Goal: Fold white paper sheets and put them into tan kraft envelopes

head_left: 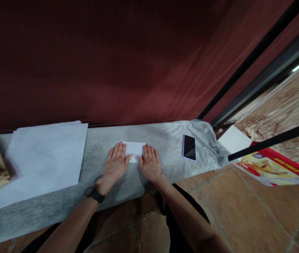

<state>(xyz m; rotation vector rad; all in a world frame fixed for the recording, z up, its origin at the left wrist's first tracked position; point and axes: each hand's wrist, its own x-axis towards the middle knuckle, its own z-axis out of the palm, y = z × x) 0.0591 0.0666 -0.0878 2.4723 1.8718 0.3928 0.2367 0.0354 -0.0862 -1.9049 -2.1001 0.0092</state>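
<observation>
Mid-frame, the left hand (115, 161) and right hand (150, 162) lie flat, gripping nothing, on a small white paper (135, 148), seemingly already folded; large paper sheets (51, 154) at frame left lie unfolded.

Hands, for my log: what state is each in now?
Left hand: open, on the left end of the white paper.
Right hand: open, on its right end.

- Just one camera that I can see, worn on the person's head, looking from above the left hand (115, 162) and right hand (151, 163)
- It faces forward and down, the dark red panel (107, 70) filling much of the top, terracotta floor tiles (246, 211) low down
- Near enough for both forearms (72, 221), wide enough to span large paper sheets (49, 158) and smartphone (189, 147)
</observation>
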